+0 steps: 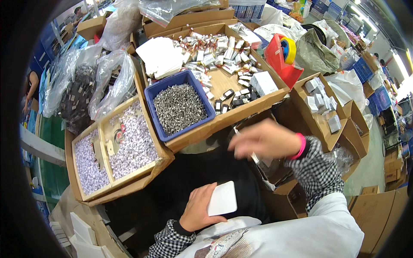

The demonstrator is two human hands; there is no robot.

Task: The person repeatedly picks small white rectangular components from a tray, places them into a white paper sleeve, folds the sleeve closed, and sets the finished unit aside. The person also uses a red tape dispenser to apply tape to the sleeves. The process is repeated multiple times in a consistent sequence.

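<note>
Low in front of my body, my left hand [198,207] is closed round a flat white piece with rounded corners [223,199], gripping it by its left side. Above and to the right, my right hand [263,139] hangs over an open carton [275,172]; motion smears its fingers, and whether they hold anything is hidden. Beyond it lies a cardboard tray [206,124] with many small silvery packs with wires [211,47] and several black devices [241,96]. In that tray stands a blue bin [150,96] full of small metal parts [178,107].
At left, a divided wooden tray [105,148] holds tiny pale pieces. White sheets [161,58] lie in the big tray's far left corner. A red tape dispenser [279,60] stands at its right edge, beside a carton of small white boxes [320,96]. Plastic bags [77,94] bulge at far left.
</note>
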